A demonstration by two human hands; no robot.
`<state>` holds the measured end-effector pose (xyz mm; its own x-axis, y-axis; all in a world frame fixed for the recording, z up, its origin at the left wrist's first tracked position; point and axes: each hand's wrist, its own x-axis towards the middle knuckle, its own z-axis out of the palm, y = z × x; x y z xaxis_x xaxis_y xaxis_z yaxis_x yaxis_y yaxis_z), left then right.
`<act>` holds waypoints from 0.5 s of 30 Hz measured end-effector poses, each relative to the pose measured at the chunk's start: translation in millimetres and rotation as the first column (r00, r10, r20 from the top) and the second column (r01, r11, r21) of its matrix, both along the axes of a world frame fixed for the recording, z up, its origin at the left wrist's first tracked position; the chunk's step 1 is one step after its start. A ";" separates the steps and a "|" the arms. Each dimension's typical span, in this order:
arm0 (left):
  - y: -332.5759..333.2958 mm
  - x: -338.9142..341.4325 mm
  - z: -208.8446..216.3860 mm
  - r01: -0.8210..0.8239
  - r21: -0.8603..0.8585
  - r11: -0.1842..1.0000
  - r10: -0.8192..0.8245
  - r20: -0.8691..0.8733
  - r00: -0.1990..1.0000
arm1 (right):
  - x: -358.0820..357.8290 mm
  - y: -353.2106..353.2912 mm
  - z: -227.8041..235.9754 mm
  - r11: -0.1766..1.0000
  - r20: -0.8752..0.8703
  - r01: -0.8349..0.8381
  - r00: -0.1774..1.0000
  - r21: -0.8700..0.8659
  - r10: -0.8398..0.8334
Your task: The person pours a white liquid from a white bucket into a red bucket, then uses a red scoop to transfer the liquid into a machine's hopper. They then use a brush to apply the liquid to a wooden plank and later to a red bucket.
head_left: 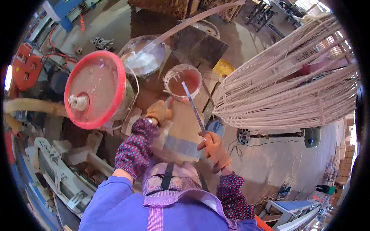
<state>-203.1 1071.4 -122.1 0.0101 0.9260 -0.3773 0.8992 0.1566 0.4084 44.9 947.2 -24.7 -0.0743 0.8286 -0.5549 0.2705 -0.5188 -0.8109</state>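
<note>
My right hand [215,150], in an orange glove, is closed around the lower end of a long thin grey stick [194,106]. The stick slants up and away, its far tip over the opening of a small bucket [168,85] with a crusted pale rim and reddish-brown contents. To the left, my left hand [157,112], also gloved in orange, sits just in front of that bucket. Its fingers are curled by a small grey and reddish piece that I cannot make out. Below both hands is a light wooden board [183,119] with a grey-blue band along its near end.
A bucket with a red-rimmed lid [120,77] stands close on the left. Behind it, a wide tub [162,57] holds whitish material under a long wooden pole [185,24]. Many pale cords [269,81] stretch across the right. Machine parts [61,173] crowd the lower left.
</note>
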 end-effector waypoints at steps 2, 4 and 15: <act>-45.0 0.2 4.1 -0.118 -0.037 0.992 0.120 0.056 0.991 | 14.4 -13.2 -2.2 0.996 0.006 -0.062 0.998 -0.062 0.063; -86.2 -3.0 7.1 -0.179 -0.047 0.983 0.183 0.088 0.979 | 24.8 -29.4 -1.0 0.982 0.066 -0.164 0.983 -0.091 0.170; -128.4 16.4 -55.0 0.174 -0.620 0.765 0.631 0.776 -0.012 | 8.9 -90.7 -12.9 0.987 0.416 -0.076 0.909 0.142 0.010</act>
